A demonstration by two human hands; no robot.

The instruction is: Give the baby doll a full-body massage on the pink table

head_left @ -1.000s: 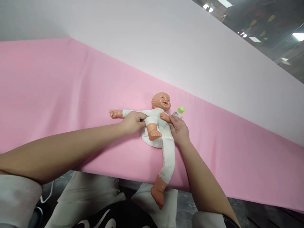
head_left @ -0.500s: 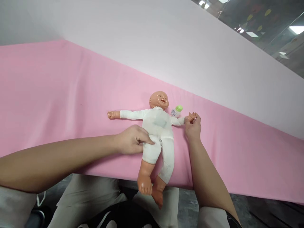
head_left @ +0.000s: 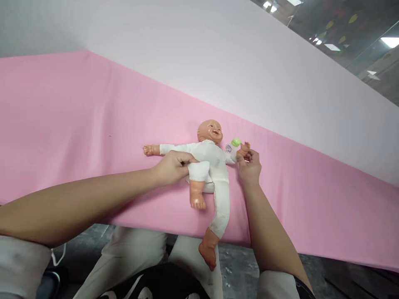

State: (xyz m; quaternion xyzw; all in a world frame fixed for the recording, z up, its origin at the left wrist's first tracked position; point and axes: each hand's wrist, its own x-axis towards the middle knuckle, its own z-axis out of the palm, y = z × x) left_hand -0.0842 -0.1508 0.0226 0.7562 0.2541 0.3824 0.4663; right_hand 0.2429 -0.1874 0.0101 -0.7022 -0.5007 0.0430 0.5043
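Observation:
A baby doll in a white suit lies on its back on the pink cloth. My left hand grips the doll's left-side thigh and holds that leg bent upward. The other leg hangs over the cloth's front edge. My right hand is closed around the doll's small hand and wrist on the right side. A little bottle with a green cap lies just behind that hand, beside the doll's head.
A white surface runs behind the pink cloth. My knees in light trousers show below the front edge, over a dark floor. Glass panels and ceiling lights are at the top right.
My left hand has lifted the doll's near leg from hanging over the edge to a bent, raised position. My right hand has drawn the doll's outstretched arm slightly inward.

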